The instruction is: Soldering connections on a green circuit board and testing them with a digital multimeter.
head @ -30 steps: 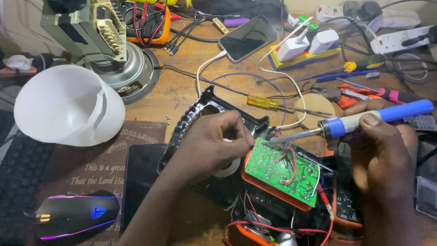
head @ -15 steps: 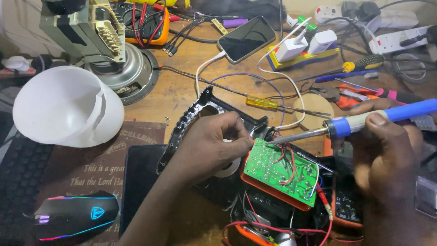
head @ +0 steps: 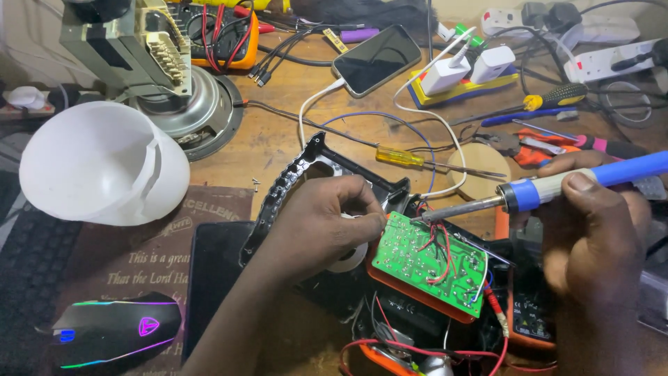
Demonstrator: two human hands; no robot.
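Two hands are at work here. Our left hand (head: 327,223) pinches the near edge of the green circuit board (head: 428,261), its grip closed on it, holding the board tilted over the opened black casing (head: 306,174). Our right hand (head: 591,237) has its grip wrapped around the blue-handled soldering iron (head: 557,184), whose tip rests at the board's top corner beside the red wires (head: 438,240). As we judge it, soldering is under way: the casing is apart, loose wires trail below, and reassembly remains. A white lamp dome (head: 97,163) lies aside on the worktop (head: 278,139).
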